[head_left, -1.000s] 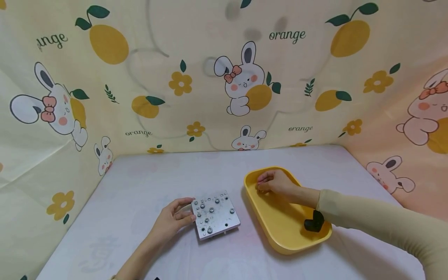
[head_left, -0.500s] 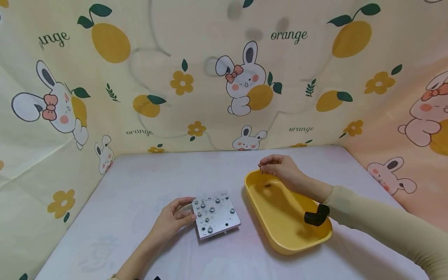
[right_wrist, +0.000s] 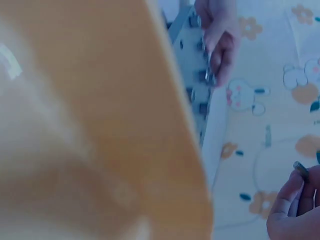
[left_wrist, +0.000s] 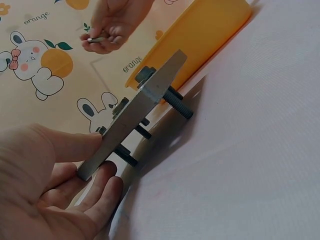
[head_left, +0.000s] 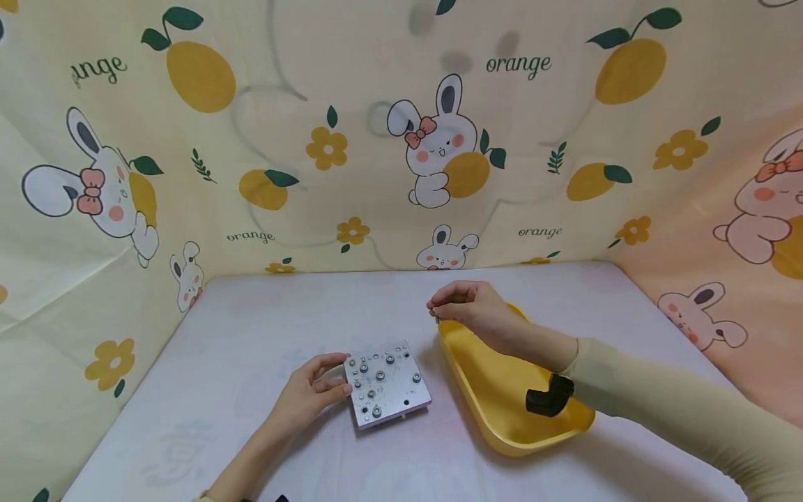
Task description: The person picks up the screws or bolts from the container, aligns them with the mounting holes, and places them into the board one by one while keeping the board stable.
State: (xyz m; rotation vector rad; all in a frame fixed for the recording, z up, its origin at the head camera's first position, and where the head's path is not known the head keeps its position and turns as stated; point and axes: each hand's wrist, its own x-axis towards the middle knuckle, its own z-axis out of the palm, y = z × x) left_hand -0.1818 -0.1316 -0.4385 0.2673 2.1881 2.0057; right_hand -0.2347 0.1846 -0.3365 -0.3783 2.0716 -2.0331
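Observation:
My left hand [head_left: 314,387] grips the left edge of a square silver metal plate [head_left: 395,394], thumb on top and fingers beneath. Several socket-head screws [head_left: 379,376] stand in the plate, and their threaded shanks [left_wrist: 177,106] stick out below in the left wrist view. A few holes in its top are unfilled. My right hand [head_left: 479,312] is above the far left rim of a yellow bin [head_left: 467,408], pinching a small screw [head_left: 434,316] between thumb and fingertips. The same screw shows in the right wrist view [right_wrist: 301,170]. Whether the plate touches the table cannot be told.
The bin stands right of the plate with a narrow gap between. A black wrist camera [head_left: 548,396] on the right forearm hangs over the bin. Printed cloth [head_left: 351,139] walls in the white table [head_left: 282,314] at the back and sides.
My right hand has risen out of the bin with the screw and moved left to the bin's far left rim. The left hand and the plate have stayed put.

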